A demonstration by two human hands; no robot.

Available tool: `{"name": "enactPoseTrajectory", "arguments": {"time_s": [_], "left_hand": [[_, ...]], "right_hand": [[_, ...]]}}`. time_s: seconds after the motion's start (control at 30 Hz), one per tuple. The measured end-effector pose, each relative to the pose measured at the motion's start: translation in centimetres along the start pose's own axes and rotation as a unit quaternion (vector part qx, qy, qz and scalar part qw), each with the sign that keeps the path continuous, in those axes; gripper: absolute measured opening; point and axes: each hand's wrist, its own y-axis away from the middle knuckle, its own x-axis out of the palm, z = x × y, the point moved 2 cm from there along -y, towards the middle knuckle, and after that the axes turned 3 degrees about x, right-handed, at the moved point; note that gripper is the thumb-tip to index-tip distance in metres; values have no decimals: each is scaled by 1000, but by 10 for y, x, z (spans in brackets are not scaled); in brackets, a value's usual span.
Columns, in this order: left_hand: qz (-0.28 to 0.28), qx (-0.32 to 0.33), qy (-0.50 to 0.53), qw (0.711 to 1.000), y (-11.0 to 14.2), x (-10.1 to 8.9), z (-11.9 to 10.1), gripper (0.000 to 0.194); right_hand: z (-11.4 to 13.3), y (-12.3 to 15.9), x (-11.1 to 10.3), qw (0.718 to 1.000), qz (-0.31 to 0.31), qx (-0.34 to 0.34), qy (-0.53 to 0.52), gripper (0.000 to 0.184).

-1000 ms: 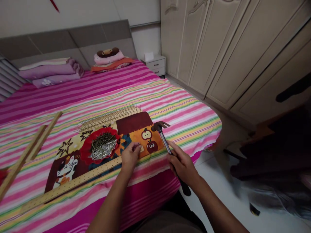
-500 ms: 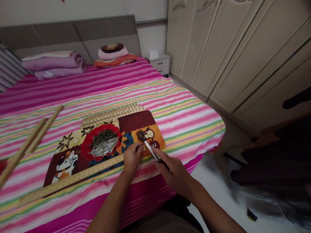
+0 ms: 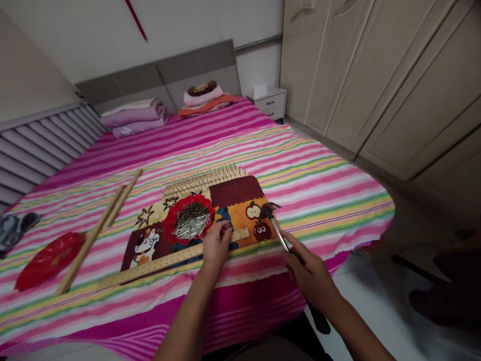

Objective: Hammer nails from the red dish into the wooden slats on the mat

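Note:
My right hand grips a claw hammer by its dark handle, the head pointing away over the right edge of a patterned mat. Over a pale wooden strip with rows of small holes, my left hand has thumb and fingers pinched together; anything between them is too small to make out. Just beyond that hand sits a red scalloped bowl filled with nails. Behind the bowl lies another wooden strip, bristling with many upright nails.
Two bare wooden strips lie to the left, beside a red dish or lid. Everything rests on a striped bedsheet. Folded bedding is stacked near the headboard. A wardrobe lines the right side.
The hammer has swung right, away from my left hand. My left hand has shifted left along the holed strip towards the bowl, uncovering the strip's right end. The camera view has turned left.

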Motion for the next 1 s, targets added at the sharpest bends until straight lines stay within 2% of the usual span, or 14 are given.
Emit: {"name": "enactPoseTrajectory", "arguments": {"time_s": [0.07,0.13,0.23,0.33,0.4,0.6,0.7,0.8,0.9,1.0], "left_hand": [[-65,-8,-87,994,-8,-33,10,22],[-91,-47,-190,976,-20,-63,27,26],[-26,-78,-316,945,-38,-89,53,28],[52,-64,-372,925,-48,-91,68,28],[76,-59,-381,920,-49,-86,70,29],[75,-55,-380,920,-44,-82,66,25],[54,-73,-345,934,-43,-87,65,22],[-2,-123,-258,958,-42,-95,64,18],[-50,-163,-97,981,-38,-99,58,21],[-62,-182,77,978,-32,-98,47,35]], "right_hand": [[-7,0,-3,999,-22,28,-30,53],[-11,1,-5,997,-30,44,-49,56],[-14,2,-6,995,-23,67,-64,59],[-15,3,-5,995,-20,75,-60,59],[-15,3,-5,996,-24,73,-55,59],[-16,5,-4,995,-23,77,-60,59],[-17,6,-3,994,-27,72,-73,59],[-18,7,-3,993,-23,77,-89,59],[-18,9,-3,992,-21,84,-87,58],[-18,10,-3,993,-19,87,-80,58]]}}
